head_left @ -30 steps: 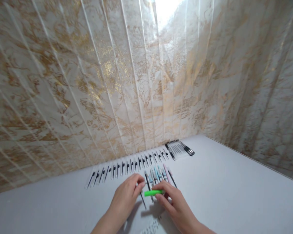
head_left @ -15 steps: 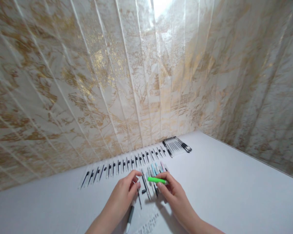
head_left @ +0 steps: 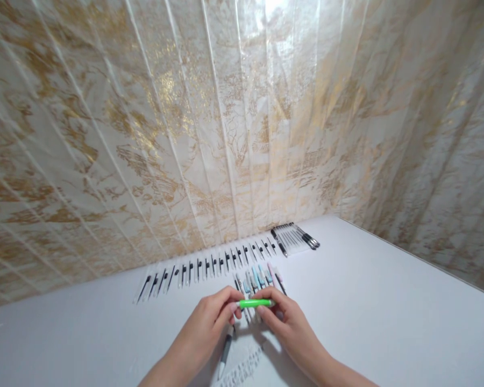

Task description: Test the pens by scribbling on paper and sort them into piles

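A bright green pen [head_left: 250,303] is held level above the white table, with a pale tip at its left end. My left hand [head_left: 207,325] is closed, its thumb and fingers pinching that tip. My right hand [head_left: 288,320] grips the pen's right end between thumb and fingers. Several pens, some light blue [head_left: 256,275] and one pink [head_left: 271,271], lie side by side beneath and beyond my hands, partly hidden by them. A grey-and-white pen [head_left: 225,352] lies on the table by my left wrist.
Across the table [head_left: 84,333] runs a long row of clear sleeves with black refills and caps [head_left: 199,269]. At its right end, black pens and thin refills [head_left: 294,239] lie grouped. Small loose parts [head_left: 244,371] lie near the front edge. A gold-patterned curtain [head_left: 210,134] hangs behind.
My left hand has come right and now pinches the green pen's left end. The pen has turned from slightly tilted to nearly level. The view has shifted a little.
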The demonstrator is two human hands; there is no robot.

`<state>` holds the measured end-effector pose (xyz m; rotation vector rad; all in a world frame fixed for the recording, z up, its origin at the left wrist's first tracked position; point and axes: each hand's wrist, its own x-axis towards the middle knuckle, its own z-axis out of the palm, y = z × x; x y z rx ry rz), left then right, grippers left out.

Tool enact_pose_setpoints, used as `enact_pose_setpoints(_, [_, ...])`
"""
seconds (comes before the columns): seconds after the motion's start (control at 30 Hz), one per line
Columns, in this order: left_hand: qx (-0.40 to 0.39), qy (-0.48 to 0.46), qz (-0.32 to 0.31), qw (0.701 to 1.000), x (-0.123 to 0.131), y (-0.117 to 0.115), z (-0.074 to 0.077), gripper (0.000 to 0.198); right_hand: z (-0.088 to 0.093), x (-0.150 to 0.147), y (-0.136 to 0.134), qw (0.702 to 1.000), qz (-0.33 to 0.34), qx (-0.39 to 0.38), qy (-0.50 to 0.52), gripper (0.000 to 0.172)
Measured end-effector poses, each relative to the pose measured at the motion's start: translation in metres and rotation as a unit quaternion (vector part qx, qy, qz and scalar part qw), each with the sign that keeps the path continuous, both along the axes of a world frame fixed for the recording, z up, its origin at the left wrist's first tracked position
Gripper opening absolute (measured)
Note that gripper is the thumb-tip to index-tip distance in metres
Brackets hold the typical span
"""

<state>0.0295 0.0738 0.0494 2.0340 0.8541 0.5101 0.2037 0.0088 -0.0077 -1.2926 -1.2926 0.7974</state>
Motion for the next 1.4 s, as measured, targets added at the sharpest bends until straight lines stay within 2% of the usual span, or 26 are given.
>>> enact_pose_setpoints(0.13, [0.046,-0.009,0.030,0.998,-0.002,-0.001,0.002,0.020,0.000,0.001,0.001,0.997,0.001,-0.011,0.071,0.023])
enact_pose_setpoints(0.27, [0.136,0.090,0.044,0.986,-0.002,0.003,-0.012,0.013,-0.003,0.005,0.006,0.984,-0.007,0.011,0.176,0.028])
enact_pose_setpoints(0.33, [0.174,0.147,0.041,0.973,0.000,0.004,-0.022,0.014,-0.005,0.006,0.006,0.985,-0.007,0.020,0.171,0.028])
enact_pose_setpoints(0.43, [0.202,0.177,0.043,0.962,0.004,0.005,-0.030,0.014,-0.007,0.005,0.004,0.994,-0.001,0.025,0.107,0.024])
enact_pose_setpoints(0.63, [0.209,0.191,0.044,0.958,0.003,0.004,-0.022,0.014,-0.007,0.005,0.003,0.999,0.001,0.018,0.041,0.021])
enact_pose_setpoints(0.87, [0.209,0.186,0.028,0.960,0.003,0.006,-0.024,0.013,-0.004,0.003,0.001,0.999,-0.015,0.021,0.024,0.021])
enact_pose_setpoints(1.17, [0.194,0.111,0.035,0.974,-0.006,0.007,0.001,0.014,0.000,0.001,0.000,1.000,-0.008,0.010,-0.026,0.016])
enact_pose_setpoints(1.4, [0.161,0.075,0.028,0.984,-0.001,0.003,0.004,0.014,0.000,0.000,-0.001,0.999,0.005,0.003,-0.045,0.013])
